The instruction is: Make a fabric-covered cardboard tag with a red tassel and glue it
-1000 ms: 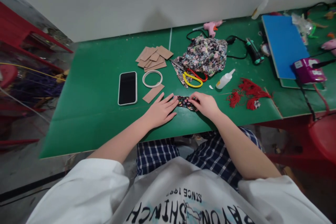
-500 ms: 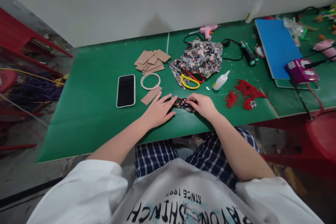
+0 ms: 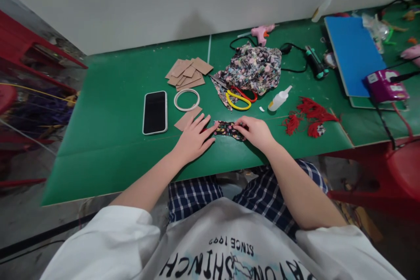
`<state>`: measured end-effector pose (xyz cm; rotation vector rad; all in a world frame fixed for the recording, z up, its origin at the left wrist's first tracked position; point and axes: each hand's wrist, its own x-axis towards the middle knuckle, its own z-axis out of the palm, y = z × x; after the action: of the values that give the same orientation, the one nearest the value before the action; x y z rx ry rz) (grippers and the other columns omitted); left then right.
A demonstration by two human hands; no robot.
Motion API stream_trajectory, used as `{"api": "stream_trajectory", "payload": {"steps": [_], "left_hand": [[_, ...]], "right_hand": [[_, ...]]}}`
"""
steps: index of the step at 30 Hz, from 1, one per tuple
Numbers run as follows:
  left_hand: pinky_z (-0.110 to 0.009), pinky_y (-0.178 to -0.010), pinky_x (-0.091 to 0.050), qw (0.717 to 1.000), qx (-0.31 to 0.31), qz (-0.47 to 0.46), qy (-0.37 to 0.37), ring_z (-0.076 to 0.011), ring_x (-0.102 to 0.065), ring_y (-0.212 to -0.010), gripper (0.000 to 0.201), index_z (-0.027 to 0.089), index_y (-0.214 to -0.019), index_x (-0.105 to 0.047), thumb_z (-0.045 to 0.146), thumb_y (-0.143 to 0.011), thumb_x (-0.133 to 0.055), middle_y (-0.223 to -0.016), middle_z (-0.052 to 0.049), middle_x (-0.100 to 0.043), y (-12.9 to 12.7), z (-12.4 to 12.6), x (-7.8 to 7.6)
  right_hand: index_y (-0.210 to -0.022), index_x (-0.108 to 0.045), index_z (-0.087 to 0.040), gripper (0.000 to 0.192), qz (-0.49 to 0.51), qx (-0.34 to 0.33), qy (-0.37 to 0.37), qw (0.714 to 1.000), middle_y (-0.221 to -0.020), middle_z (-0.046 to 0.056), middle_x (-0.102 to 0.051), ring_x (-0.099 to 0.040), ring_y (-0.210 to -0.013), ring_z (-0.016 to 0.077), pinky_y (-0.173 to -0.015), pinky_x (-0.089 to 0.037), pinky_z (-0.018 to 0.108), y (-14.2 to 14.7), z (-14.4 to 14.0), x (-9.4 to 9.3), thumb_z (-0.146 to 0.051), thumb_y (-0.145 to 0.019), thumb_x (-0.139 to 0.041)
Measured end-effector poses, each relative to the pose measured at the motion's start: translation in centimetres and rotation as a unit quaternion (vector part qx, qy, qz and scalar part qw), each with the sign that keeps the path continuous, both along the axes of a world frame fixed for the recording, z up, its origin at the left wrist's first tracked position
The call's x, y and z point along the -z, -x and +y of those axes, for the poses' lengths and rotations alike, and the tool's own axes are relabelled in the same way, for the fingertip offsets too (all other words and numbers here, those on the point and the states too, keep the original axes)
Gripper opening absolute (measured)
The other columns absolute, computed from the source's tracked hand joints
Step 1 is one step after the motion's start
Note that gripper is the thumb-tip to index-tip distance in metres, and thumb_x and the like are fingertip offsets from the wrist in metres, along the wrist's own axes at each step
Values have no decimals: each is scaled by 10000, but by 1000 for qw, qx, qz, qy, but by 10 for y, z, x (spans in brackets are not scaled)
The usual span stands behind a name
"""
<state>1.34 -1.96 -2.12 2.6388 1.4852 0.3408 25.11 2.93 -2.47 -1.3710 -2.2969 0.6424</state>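
Observation:
A small dark floral fabric strip (image 3: 226,128) lies on the green table in front of me. My left hand (image 3: 193,138) is open, palm down with fingers spread, a fingertip at the strip's left end. A bit of red shows between its fingers; I cannot make out what it is. My right hand (image 3: 256,131) has its thumb and fingers closed on the strip's right part. A brown cardboard piece (image 3: 184,120) lies partly under my left fingers. Beyond the strip are scissors (image 3: 239,101) with red and yellow handles, and a white glue bottle (image 3: 278,99).
A phone (image 3: 155,113) and a white ring (image 3: 176,101) lie left, near stacked cardboard pieces (image 3: 188,72). Behind are crumpled floral fabric (image 3: 257,68) and a pink glue gun (image 3: 261,33). Red tassels (image 3: 313,111), a blue board (image 3: 352,54) and a purple box (image 3: 387,85) lie right.
My left hand has slid slightly left, uncovering more of the strip's left end and a bit of red. My right hand stays on the strip. The camera view has shifted a little.

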Motion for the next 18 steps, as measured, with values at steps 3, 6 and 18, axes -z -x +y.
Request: {"api": "stream_trajectory", "payload": {"steps": [3, 6, 18], "left_hand": [[-531, -1076, -190, 999, -29, -39, -14, -294, -232, -1350, 501, 189, -1351, -380, 422, -908, -383, -1440, -146, -309, 0, 0, 1], [-537, -1088, -168, 992, -28, -126, 12, -291, -242, -1347, 485, 189, -1328, -414, 408, -895, -422, -1429, -131, -338, -1, -1, -1], [-323, -833, -551, 585, -225, -719, 300, -205, -650, -953, 503, 200, -1108, -597, 288, -640, -758, -1011, -67, -692, -37, -16, -30]], "right_hand": [[-832, -617, -214, 138, -2, 0, -2, 1000, -734, 6, -654, -559, -626, 131, -584, -368, 231, 0, 0, 0, -312, -839, -520], [-825, -615, -214, 137, -3, 0, -2, 1000, -739, 2, -656, -562, -626, 129, -582, -368, 230, 0, -1, 0, -312, -840, -519], [-846, -606, -214, 163, 47, 19, 21, 999, -745, 5, -666, -590, -633, 132, -585, -393, 230, -1, -2, 1, -340, -850, -504]]}}
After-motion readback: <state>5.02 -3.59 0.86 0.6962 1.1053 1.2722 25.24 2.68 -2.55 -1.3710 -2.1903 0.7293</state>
